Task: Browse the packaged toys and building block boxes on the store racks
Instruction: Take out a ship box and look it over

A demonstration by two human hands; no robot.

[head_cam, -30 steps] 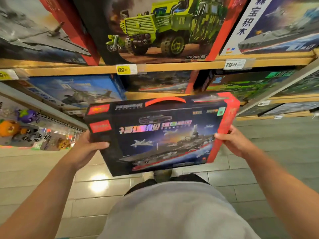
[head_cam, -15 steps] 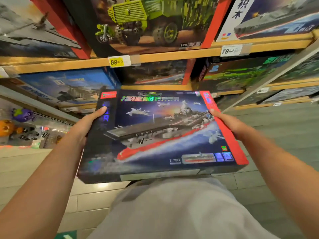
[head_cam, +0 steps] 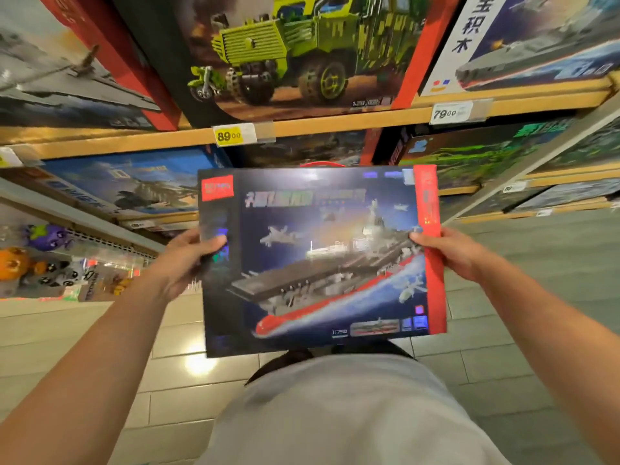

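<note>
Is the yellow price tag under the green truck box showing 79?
No, the yellow price tag under the green truck box reads 89.00; the 79.00 is on the white tag further right.

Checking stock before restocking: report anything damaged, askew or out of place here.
Nothing stands out. The aircraft carrier box looks intact, gripped by the left hand and right hand; shelf boxes sit in place.

Both arms stretched fwd, left hand [head_cam: 183, 261] thumb over front, fingers hidden behind, right hand [head_cam: 451, 250] gripping opp. side, wrists level
</note>
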